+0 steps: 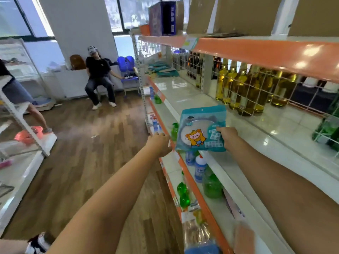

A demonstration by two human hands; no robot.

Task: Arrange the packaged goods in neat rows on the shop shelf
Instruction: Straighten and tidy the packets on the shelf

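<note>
At the far left stands a white shelf unit [27,123] with a pink basin [27,135] low on it, and a person in a grey skirt [16,92] stands beside it, partly cut off by the frame edge. Further back, against the white wall, a person in dark clothes [99,76] sits slumped on a chair next to a blue child seat [128,70]. The brown wooden floor [91,153] fills the middle of the view. The left hand [160,143] reaches forward over the floor toward the orange edge of the shop shelf [183,92]; its fingers are loose and hold nothing, their tips just beside a green bottle [174,132] at the shelf front. To the right of it, the right hand [227,137] pinches the right edge of a teal packet [200,129] printed with a cartoon figure, holding it upright above the front of the white middle shelf. Below the packet, on the lower shelf, stand a blue bottle [200,168] and green bottles [212,186], with more packaged goods blurred near the bottom of the frame. Further back on the middle shelf lie teal packets [161,69] in a loose heap. Behind a white wire grid [256,92] at the right stand rows of yellow oil bottles [244,88], and cardboard boxes [247,13] sit on the top shelf.
</note>
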